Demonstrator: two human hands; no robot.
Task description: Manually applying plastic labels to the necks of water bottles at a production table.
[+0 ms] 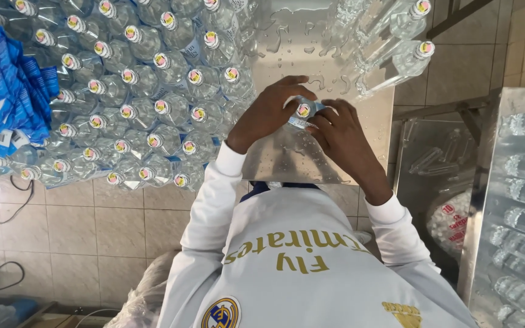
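Steel table (287, 161), wet, with one clear bottle (302, 114) held over it.
Left hand (267, 113) and right hand (341, 136) both grasp it; capped bottles (147, 91) crowd left, blue labels (4, 91) beyond, more bottles (396, 42) behind.

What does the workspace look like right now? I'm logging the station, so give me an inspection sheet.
Surface: wet steel table, water drops.
Job's things: capped clear bottle between both hands.
Clutter: packed upright bottles; lying bottles; blue label stack.
Grippers: left hand and right hand both grip the bottle's neck.
Cables: black cable on the floor.
Surroundings: tiled floor; steel rack with bottles.
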